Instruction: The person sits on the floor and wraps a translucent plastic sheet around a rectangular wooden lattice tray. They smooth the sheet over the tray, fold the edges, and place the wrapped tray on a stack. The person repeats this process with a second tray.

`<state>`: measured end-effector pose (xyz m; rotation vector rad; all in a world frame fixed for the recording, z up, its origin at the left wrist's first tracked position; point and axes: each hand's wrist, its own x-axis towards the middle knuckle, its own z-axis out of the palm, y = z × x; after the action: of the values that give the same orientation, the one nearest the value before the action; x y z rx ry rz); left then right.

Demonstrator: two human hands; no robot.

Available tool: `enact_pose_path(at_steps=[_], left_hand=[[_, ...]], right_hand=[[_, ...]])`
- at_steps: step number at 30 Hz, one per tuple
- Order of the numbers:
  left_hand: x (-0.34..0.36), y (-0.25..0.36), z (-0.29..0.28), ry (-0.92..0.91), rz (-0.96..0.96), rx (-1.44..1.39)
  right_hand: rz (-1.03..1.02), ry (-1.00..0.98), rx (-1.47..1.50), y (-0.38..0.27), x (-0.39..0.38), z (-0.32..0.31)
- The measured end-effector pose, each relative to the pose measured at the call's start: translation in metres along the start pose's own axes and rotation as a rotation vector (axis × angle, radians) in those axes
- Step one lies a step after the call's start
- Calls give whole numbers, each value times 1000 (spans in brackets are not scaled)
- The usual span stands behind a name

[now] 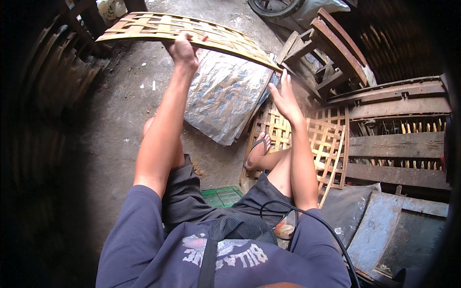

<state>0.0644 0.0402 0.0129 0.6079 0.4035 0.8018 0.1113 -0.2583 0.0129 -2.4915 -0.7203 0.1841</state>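
Observation:
A woven bamboo panel (144,35) with a flat lattice of pale strips is held up in front of me, stretching from the far left toward the right. My left hand (184,52) grips its near edge around the middle, with the fingers partly hidden behind it. At the panel's right corner, my right hand (286,100) has its fingers stretched out and its thumb apart; the fingertips are at the corner, and I cannot tell if they press on it. Beneath the panel lies a crinkled silvery sheet (225,96) over a flat surface.
More woven bamboo panels (331,144) lie to the right of my leg. A wooden frame (336,45) and a wheel (276,8) are at the far right. Wooden planks (396,144) line the right side, above a blue framed board (374,225). Between my legs is a green crate (221,197).

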Motion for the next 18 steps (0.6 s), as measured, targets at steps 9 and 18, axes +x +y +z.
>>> enact_pose_path(at_steps=[9, 18], left_hand=[[15, -14, -10, 190, 8, -67], [-33, -54, 14, -182, -8, 112]], right_hand=[[-19, -282, 125, -3, 5, 11], [344, -202, 1260, -62, -2, 13]])
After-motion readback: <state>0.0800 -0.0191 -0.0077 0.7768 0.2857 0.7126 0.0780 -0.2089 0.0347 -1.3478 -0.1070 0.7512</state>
